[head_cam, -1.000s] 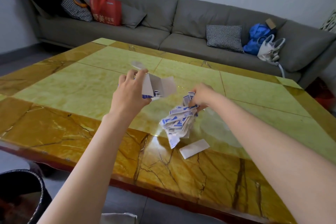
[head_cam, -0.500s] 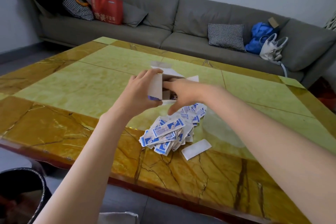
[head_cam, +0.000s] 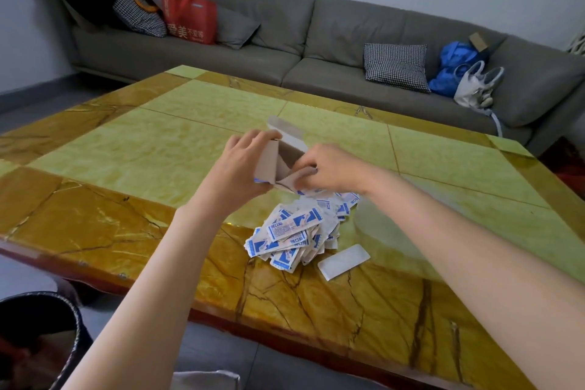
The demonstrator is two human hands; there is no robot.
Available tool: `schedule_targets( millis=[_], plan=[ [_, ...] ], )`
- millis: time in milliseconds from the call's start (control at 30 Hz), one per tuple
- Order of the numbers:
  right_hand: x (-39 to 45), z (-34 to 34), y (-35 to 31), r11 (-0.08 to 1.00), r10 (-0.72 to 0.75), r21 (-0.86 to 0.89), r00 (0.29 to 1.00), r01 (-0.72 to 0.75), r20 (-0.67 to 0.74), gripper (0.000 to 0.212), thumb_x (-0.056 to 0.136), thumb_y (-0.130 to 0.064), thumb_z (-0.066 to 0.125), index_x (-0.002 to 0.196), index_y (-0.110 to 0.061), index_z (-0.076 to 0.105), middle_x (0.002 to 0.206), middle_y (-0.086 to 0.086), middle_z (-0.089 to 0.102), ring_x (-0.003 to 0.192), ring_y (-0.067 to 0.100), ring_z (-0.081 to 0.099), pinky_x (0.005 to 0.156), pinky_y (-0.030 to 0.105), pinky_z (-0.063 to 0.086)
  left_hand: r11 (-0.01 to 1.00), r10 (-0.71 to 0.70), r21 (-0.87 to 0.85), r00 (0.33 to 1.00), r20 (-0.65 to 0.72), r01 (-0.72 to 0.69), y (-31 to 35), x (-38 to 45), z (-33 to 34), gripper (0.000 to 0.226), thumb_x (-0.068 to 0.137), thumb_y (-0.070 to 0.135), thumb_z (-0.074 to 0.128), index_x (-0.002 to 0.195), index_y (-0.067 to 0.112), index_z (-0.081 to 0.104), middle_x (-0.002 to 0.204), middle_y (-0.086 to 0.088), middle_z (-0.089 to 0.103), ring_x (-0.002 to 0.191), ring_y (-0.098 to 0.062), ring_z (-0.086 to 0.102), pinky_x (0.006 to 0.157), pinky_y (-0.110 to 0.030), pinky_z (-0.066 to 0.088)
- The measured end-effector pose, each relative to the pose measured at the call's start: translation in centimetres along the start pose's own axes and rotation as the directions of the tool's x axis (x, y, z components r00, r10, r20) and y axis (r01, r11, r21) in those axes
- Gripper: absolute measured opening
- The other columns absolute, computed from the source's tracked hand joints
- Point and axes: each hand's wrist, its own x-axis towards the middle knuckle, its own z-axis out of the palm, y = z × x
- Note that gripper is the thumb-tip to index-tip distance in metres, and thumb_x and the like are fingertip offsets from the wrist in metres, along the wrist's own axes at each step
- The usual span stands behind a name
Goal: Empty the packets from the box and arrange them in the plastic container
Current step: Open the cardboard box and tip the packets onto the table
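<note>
My left hand (head_cam: 239, 169) grips a small cardboard box (head_cam: 269, 161) above the table, its open end turned toward me with the flaps spread. My right hand (head_cam: 334, 168) is at the box's mouth, fingers curled on the lower flap. Below them a pile of several blue-and-white packets (head_cam: 294, 231) lies on the table. One plain white strip (head_cam: 343, 261) lies apart, just right of the pile. A faint clear plastic shape (head_cam: 389, 231), partly under my right forearm, sits on the table to the right of the packets.
The yellow-green marble table (head_cam: 126, 149) has its near edge close to me. A grey sofa (head_cam: 316, 51) with cushions and bags stands behind it. A dark bin (head_cam: 38, 342) is on the floor at lower left.
My right hand dropped a bunch of packets onto the table, making the pile, then came back to the box's open end. The left hand kept hold of the box.
</note>
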Motion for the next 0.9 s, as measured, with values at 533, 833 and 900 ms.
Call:
schedule_targets(
  millis=[533, 833, 900],
  plan=[
    [-0.3, -2.3, -0.8, 0.995, -0.095, -0.036, 0.952, 0.089, -0.292, 0.02, 0.083, -0.024, 0.065, 0.096, -0.01, 0.069, 0.098, 0.004, 0.069, 0.091, 0.019, 0.062, 0.086, 0.031, 0.048, 0.991, -0.108, -0.09, 0.986, -0.127, 0.097, -1.3, 0.0, -0.8, 0.08, 0.065, 0.009, 0.08, 0.134, 0.014, 0.039, 0.131, -0.007, 0.048, 0.113, -0.027, 0.048, 0.087, -0.032, 0.039],
    [3.1, 1.9, -1.7, 0.907, 0.121, -0.42, 0.972, -0.025, 0.202, 0.053, 0.088, -0.029, 0.056, 0.135, -0.014, 0.04, 0.141, 0.01, 0.037, 0.118, 0.027, 0.049, 0.098, 0.036, 0.044, 0.99, 0.065, -0.118, 0.989, -0.132, -0.081, 1.0, -0.7, -0.6, 0.077, 0.062, 0.015, 0.083, 0.129, 0.014, 0.046, 0.124, -0.004, 0.053, 0.108, -0.021, 0.05, 0.081, -0.024, 0.033],
    [3.0, 2.3, -2.1, 0.913, 0.117, -0.407, 0.976, -0.033, 0.184, 0.047, 0.09, -0.024, 0.05, 0.135, -0.011, 0.042, 0.139, 0.011, 0.038, 0.112, 0.026, 0.052, 0.091, 0.031, 0.046, 0.993, 0.031, -0.112, 0.987, -0.155, -0.049, 0.8, -1.0, -0.6, 0.078, 0.062, 0.014, 0.083, 0.13, 0.013, 0.045, 0.125, -0.004, 0.052, 0.11, -0.022, 0.048, 0.083, -0.024, 0.033]
  ],
)
